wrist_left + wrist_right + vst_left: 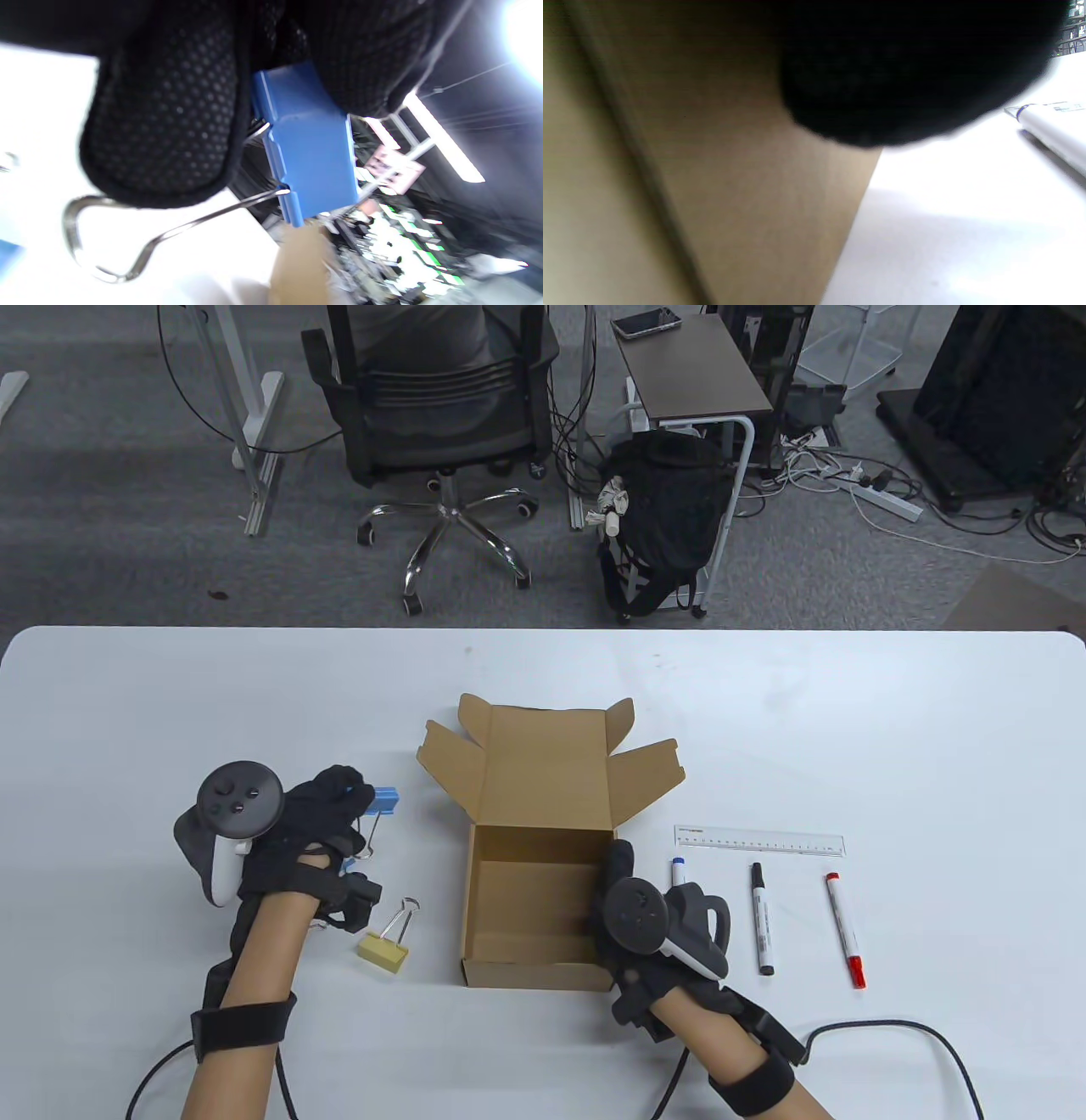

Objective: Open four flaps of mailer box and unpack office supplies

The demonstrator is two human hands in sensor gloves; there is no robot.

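The brown mailer box [539, 891] stands open mid-table, its lid and flaps folded back; no supplies show inside it. My left hand [339, 806] holds a blue binder clip [386, 800] left of the box; in the left wrist view the gloved fingers [161, 127] pinch the clip [309, 161], its wire handle hanging free. My right hand [624, 891] rests on the box's right wall [712, 178], thumb at the rim; how its fingers lie is hidden. A yellow binder clip [383, 948] lies near my left wrist.
Right of the box lie a clear ruler [759, 841], a blue-capped marker [679, 872] partly under my right hand, a black marker [761, 918] and a red marker [846, 930]. The table's far edge [543, 630] faces an office chair and a side table.
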